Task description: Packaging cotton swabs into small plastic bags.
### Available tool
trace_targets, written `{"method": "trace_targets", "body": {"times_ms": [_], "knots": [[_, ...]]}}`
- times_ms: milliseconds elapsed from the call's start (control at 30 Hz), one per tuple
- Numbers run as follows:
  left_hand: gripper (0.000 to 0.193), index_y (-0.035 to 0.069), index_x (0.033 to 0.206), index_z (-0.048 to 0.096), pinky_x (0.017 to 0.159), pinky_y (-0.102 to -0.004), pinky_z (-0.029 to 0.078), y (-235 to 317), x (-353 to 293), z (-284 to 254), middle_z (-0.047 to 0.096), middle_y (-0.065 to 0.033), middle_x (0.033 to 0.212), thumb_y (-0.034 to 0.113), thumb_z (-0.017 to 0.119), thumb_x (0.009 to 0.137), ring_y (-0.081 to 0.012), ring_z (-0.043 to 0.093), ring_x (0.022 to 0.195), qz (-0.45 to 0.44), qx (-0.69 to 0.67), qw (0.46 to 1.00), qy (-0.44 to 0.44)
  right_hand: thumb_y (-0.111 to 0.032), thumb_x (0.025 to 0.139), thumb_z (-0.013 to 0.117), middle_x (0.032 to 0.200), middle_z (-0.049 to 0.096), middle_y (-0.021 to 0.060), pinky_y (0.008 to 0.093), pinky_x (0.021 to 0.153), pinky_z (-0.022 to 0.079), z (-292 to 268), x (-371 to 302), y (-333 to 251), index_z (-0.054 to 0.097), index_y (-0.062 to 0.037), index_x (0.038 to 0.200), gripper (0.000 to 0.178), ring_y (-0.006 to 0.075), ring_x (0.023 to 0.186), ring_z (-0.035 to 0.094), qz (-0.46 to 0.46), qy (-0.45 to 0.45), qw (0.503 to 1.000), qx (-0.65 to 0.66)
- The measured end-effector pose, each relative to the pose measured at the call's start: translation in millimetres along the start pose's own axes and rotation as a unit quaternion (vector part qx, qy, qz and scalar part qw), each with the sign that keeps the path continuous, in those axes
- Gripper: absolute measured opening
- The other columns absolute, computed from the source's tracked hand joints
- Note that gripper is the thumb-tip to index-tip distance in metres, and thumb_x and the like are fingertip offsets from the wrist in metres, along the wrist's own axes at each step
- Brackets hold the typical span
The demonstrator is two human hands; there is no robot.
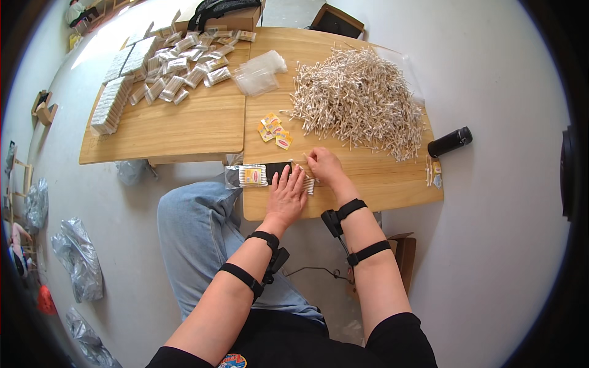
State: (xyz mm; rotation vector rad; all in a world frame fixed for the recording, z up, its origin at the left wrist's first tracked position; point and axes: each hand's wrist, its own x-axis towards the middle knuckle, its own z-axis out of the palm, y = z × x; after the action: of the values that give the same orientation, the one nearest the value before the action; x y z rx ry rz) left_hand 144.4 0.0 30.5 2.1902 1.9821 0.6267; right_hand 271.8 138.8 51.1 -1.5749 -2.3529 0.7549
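Observation:
My left hand [287,195] lies flat, fingers spread, on a row of cotton swabs [308,184] laid over a black tray [276,170] near the table's front edge. My right hand [323,165] pinches a few swabs just right of it, at the near fringe of a big heap of cotton swabs [359,101]. A filled clear packet of swabs with an orange label [252,175] lies to the left of my left hand. Small yellow and orange labels [274,130] are scattered just beyond the tray.
A stack of clear plastic bags [260,72] sits behind the labels. Several filled packets [178,67] and stacked rows [110,104] cover the left wooden table [184,135]. A black cylinder [450,141] lies at the right table's edge. Plastic bags [78,257] lie on the floor.

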Motion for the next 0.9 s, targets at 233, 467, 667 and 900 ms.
{"method": "trace_targets", "body": {"times_ms": [233,467,667,900], "knots": [[0.058,0.012,0.146,0.042,0.119,-0.0476,0.018,0.6,0.2,0.6,0.036,-0.006,0.155,0.036,0.052,0.095,-0.0277,0.028,0.146,-0.003,0.004,1.0,-0.004,-0.024,0.084,0.069,0.084,0.062,0.0119,0.0427,0.07,0.05,8.0,-14.7,17.7,0.061,-0.0065,0.081,0.02,0.0314,0.078,0.063,0.054,0.19,0.975,0.097],[0.06,0.008,0.146,0.041,0.119,-0.0477,0.017,-2.4,-2.0,5.6,0.034,-0.0101,0.156,0.037,0.052,0.094,-0.0268,0.027,0.146,-0.004,0.013,1.0,-0.002,-0.023,0.082,0.069,0.086,0.063,0.0088,0.0407,0.069,0.052,1.5,-55.2,1.3,0.065,-0.0099,0.081,0.014,0.028,0.078,0.064,-0.003,0.1,0.991,0.083],[0.063,0.004,0.147,0.038,0.12,-0.0471,0.014,-1.4,-1.7,9.8,0.032,-0.0125,0.158,0.038,0.051,0.095,-0.0248,0.024,0.148,0.002,0.006,1.0,-0.001,-0.025,0.083,0.068,0.089,0.063,0.0092,0.0418,0.069,0.053,8.4,-52.0,8.8,0.066,-0.0099,0.082,0.015,0.03,0.08,0.065,-0.013,0.15,0.988,0.02],[0.064,0.002,0.148,0.036,0.121,-0.0452,0.014,-3.9,-2.8,10.9,0.03,-0.013,0.159,0.038,0.05,0.096,-0.0247,0.023,0.149,0.0,-0.001,1.0,-0.005,-0.031,0.082,0.069,0.091,0.064,0.0097,0.043,0.072,0.053,4.1,-44.0,-22.6,0.065,-0.0108,0.082,0.021,0.0305,0.082,0.065,0.054,0.083,0.995,-0.01]]}}
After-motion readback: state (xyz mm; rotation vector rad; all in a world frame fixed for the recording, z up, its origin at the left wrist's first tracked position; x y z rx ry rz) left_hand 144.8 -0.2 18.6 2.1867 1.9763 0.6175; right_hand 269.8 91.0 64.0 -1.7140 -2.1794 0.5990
